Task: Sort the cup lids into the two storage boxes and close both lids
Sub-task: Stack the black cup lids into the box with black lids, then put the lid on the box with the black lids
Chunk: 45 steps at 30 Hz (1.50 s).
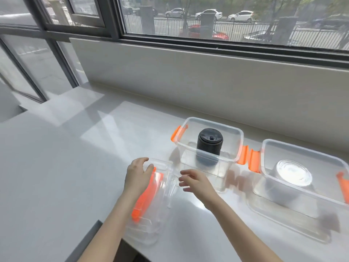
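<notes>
1. Two clear plastic box lids with orange handles [151, 193] lie stacked near the front edge of the white tabletop [56, 167]. They look thin, light and a bit bendy, and smooth, so they could slip.
2. The left hand [138, 176] rests on the far left end of the stack, fingers curled over its edge. The right hand [194, 181] hovers open beside the stack, holding nothing.
3. The left clear storage box with orange clips [207, 146] stands near the back edge. A stack of black cup lids [209, 142] sits inside.
4. The right clear storage box [302, 178] holds a stack of clear cup lids [293, 174].
5. I think the sorting is done. A box lid is best held at its two short ends, one hand each.
</notes>
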Available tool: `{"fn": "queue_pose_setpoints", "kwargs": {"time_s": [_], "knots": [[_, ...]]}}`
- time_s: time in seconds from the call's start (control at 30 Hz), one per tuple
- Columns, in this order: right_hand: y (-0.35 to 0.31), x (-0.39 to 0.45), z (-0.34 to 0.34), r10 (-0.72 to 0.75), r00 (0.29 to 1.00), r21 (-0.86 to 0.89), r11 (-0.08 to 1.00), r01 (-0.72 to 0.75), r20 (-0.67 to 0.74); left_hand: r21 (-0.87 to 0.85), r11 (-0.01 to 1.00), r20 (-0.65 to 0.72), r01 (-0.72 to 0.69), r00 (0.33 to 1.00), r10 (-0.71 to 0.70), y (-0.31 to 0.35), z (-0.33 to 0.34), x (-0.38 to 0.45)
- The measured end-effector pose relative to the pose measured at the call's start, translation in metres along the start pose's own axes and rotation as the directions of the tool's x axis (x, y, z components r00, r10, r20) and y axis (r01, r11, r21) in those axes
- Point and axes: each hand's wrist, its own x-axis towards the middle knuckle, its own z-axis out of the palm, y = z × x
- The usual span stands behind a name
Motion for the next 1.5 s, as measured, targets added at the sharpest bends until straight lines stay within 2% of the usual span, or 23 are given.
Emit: {"fn": "queue_pose_setpoints", "kwargs": {"time_s": [0.1,0.2,0.3,0.43,0.53,0.63,0.8,0.9,1.0,1.1,1.17,1.27,1.37,1.43,1.5], "knots": [[0.014,0.009,0.021,0.147,0.988,0.017,0.989,-0.148,0.04,0.104,0.99,0.033,0.099,0.994,-0.103,-0.036,-0.005,0.0],[0.022,0.014,0.033,0.219,0.975,0.001,0.976,-0.22,0.038,0.206,0.957,0.059,0.203,0.974,-0.219,-0.057,-0.008,0.001],[0.022,0.014,0.044,0.267,0.963,-0.014,0.964,-0.266,0.034,0.184,0.943,0.106,0.276,0.949,-0.299,-0.068,-0.009,0.0],[0.019,0.014,0.051,0.238,0.971,0.018,0.971,-0.238,0.004,0.125,0.947,0.085,0.296,0.948,-0.308,-0.067,-0.008,-0.001],[0.014,0.01,0.051,0.152,0.987,0.043,0.988,-0.15,-0.059,0.068,0.934,0.004,0.351,0.936,-0.352,-0.058,-0.015,0.002],[-0.009,0.005,0.047,0.022,0.991,0.142,0.99,-0.003,-0.13,-0.023,0.926,-0.096,0.377,0.921,-0.378,-0.035,-0.029,0.009],[-0.066,-0.003,0.026,-0.207,0.96,0.275,0.927,0.254,-0.189,-0.274,0.933,-0.123,0.233,0.954,-0.274,0.014,-0.046,0.025],[-0.099,-0.013,-0.002,-0.305,0.938,0.279,0.898,0.341,-0.164,-0.484,0.863,-0.03,0.149,0.982,-0.186,0.046,-0.039,0.034],[-0.128,-0.023,-0.034,-0.413,0.883,0.179,0.873,0.454,-0.225,-0.636,0.751,0.147,0.18,0.983,-0.111,0.088,-0.025,0.041],[-0.152,-0.033,-0.062,-0.529,0.808,-0.035,0.841,0.539,-0.258,-0.706,0.676,0.246,0.21,0.968,-0.043,0.119,-0.016,0.055],[-0.162,-0.038,-0.077,-0.598,0.773,-0.223,0.8,0.557,-0.214,-0.795,0.565,0.271,0.22,0.963,0.005,0.134,-0.017,0.072],[-0.163,-0.038,-0.087,-0.629,0.773,-0.48,0.705,0.522,-0.083,-0.891,0.423,0.25,0.167,0.956,0.151,0.145,-0.018,0.093],[-0.142,-0.018,-0.088,-0.611,0.79,-0.643,0.624,0.444,-0.047,-0.886,0.445,0.263,0.132,0.933,0.246,0.14,-0.004,0.108],[-0.122,-0.001,-0.087,-0.602,0.796,-0.679,0.608,0.411,-0.057,-0.842,0.531,0.28,0.096,0.919,0.277,0.132,0.011,0.114],[-0.101,0.014,-0.088,-0.585,0.807,-0.679,0.624,0.387,-0.078,-0.775,0.628,0.26,0.068,0.94,0.219,0.122,0.022,0.119]]}}
